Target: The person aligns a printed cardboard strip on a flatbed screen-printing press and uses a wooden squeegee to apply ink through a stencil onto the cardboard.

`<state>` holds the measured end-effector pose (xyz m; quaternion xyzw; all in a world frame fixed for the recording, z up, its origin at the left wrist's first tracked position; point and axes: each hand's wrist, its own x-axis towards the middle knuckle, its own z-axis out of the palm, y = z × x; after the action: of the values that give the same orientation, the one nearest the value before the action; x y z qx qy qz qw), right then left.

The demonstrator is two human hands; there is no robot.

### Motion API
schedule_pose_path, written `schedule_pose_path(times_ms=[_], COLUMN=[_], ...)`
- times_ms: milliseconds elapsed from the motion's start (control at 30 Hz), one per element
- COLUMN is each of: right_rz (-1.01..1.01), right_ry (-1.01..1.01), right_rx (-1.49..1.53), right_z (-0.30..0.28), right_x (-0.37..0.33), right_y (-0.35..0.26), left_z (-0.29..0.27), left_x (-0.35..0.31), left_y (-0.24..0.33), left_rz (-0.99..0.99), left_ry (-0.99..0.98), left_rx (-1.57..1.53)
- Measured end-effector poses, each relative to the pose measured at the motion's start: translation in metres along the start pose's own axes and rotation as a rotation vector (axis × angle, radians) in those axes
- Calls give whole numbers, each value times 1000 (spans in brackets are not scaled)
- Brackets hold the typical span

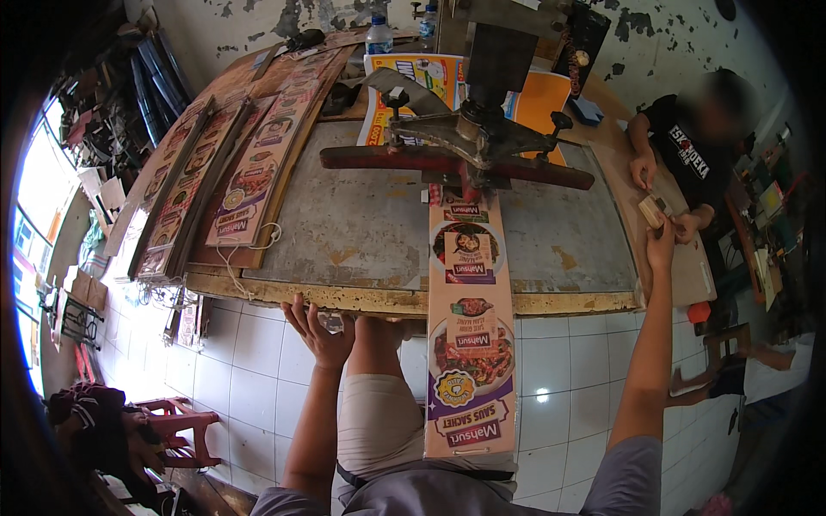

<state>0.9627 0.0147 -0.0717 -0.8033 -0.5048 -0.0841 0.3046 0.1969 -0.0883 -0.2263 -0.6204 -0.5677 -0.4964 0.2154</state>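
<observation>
A long printed cardboard strip (471,344) in peach and purple, with food pictures, runs from beneath the press's red bar down over the table's front edge towards my lap. My left hand (323,340) is at the front edge of the table, left of the strip, with its fingers spread and nothing in them. Stretched out to the right, my right hand (661,245) has its fingers closed on a small tan block (651,211). A co-worker's hand (686,226) is right beside that block, and the co-worker's other hand (644,169) is just above it.
The metal press (482,142) with a red crossbar (370,158) stands over the grey tabletop (344,219). Stacks of similar printed strips (249,185) lie at the left, with a white string (232,262). Behind are colourful printed sheets (430,77) and water bottles (379,36). A red stool (185,430) is at lower left.
</observation>
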Motion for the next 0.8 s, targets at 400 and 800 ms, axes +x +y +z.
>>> schedule_pose_path(times_ms=[400,800], right_rz=[-27,6], right_ry=[41,-4], right_rx=[4,56], right_z=[2,-2], right_x=[0,-6], right_y=[6,-12], left_z=[0,-3], left_x=[2,2], left_y=[2,2], left_rz=[4,4], left_ry=[-3,-12], left_rx=[1,-8])
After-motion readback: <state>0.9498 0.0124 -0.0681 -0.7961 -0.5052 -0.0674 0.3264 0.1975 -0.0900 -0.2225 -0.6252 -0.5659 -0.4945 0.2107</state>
